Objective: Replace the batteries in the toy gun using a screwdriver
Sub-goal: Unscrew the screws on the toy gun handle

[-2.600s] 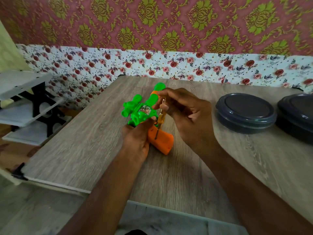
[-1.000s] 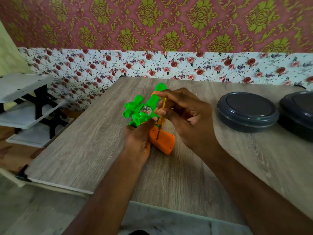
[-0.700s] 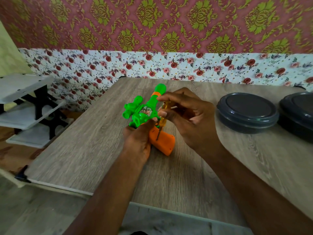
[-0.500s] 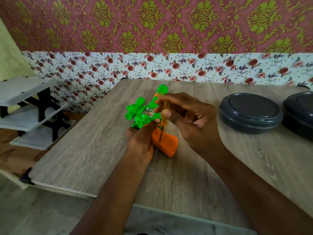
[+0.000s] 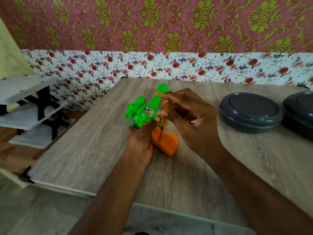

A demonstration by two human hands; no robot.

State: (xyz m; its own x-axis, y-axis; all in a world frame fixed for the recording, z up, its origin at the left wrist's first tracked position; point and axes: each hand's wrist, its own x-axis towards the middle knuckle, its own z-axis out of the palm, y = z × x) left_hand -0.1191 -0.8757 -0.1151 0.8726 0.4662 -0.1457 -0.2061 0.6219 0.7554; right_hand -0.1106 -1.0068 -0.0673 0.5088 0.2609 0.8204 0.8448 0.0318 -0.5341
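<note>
Screwdriver tip down on the orange grip, both hands on the job.

Right fingertips (image 5: 162,114) pinch the yellow handle of the screwdriver (image 5: 163,116), which stands nearly upright with its thin metal tip touching the orange grip (image 5: 168,144) of the toy gun (image 5: 144,113). The right hand (image 5: 191,119) arches over it, its other fingers loosely curled. The left hand (image 5: 140,139) wraps round the gun where the green body meets the grip, thumb pressed on top. The gun lies on its side near the middle of the wooden table (image 5: 84,150), barrel pointing away towards the floral wall. Out to the right, two dark lidded containers (image 5: 249,112) sit side by side; off the table's left edge, a white shelf rack (image 5: 25,107).
</note>
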